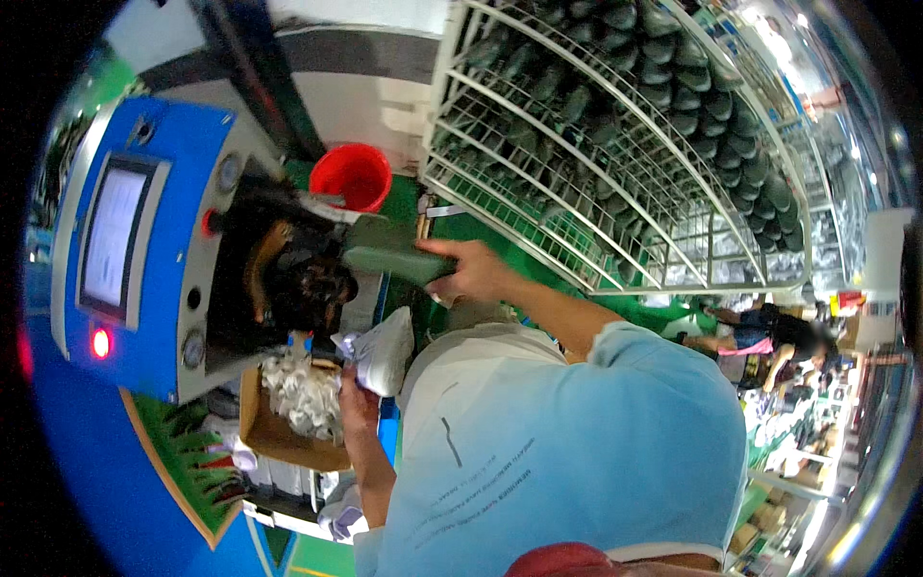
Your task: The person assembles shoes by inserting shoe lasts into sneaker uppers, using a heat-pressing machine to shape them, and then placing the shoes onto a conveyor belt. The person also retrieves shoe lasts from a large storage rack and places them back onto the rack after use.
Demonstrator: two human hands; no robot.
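The right hand (pixel 473 272) was closed on the near end of a dark green foot-shaped block (pixel 392 260), and the left hand (pixel 360 404) held a pale shoe (pixel 386 358), apart from the block on the person's left. The block's long axis ran from the right hand, the nearer one, toward the blue machine (pixel 183 183); whether its far end touched there could not be told.

A white rack (pixel 692 289) stands over green floor (pixel 481 229) — pale wall (pixel 365 101) alongside.
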